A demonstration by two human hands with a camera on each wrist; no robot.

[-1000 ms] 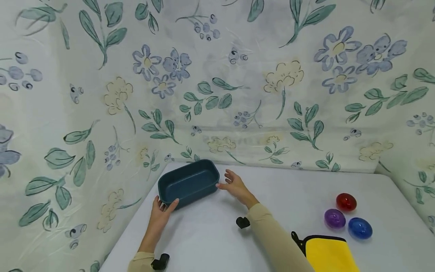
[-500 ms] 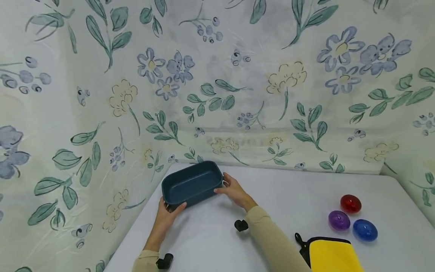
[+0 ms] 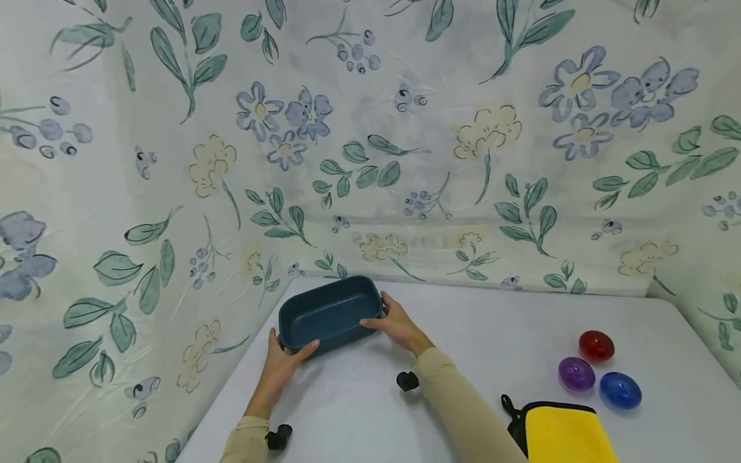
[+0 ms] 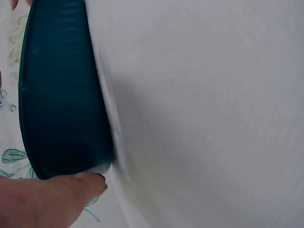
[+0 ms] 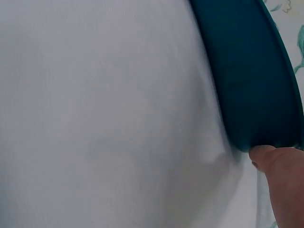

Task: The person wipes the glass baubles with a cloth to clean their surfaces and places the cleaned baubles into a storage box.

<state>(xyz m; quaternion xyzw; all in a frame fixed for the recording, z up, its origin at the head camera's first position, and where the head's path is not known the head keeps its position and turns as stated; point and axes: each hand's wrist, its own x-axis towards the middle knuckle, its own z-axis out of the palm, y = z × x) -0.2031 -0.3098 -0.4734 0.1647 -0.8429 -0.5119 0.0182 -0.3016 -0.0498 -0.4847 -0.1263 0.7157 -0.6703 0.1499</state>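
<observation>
A dark teal rectangular bin (image 3: 337, 341) with rounded corners stands at the table's far left, its long side slanting up to the right. Nothing lies inside it. My left hand (image 3: 279, 372) grips its near left corner, thumb along the front wall and fingers round the end. At the opposite end my right hand (image 3: 401, 326) holds the right corner, thumb on the front and fingers behind. In the left wrist view the thumb (image 4: 57, 197) presses the lower corner of the wall. The right wrist view has the other thumb (image 5: 280, 171) against the bin's corner.
On the right of the white table (image 3: 463, 334) lie a red egg (image 3: 596, 346), a purple egg (image 3: 576, 374) and a blue egg (image 3: 621, 390), all shiny. In front is a yellow pot holder (image 3: 570, 434) with black edging and loop. Floral cloth (image 3: 434, 167) hangs behind.
The right hand, apart from the bin's end a second ago, has closed round it. The left hand has settled further round its corner. The view has shifted slightly; the eggs lie as before.
</observation>
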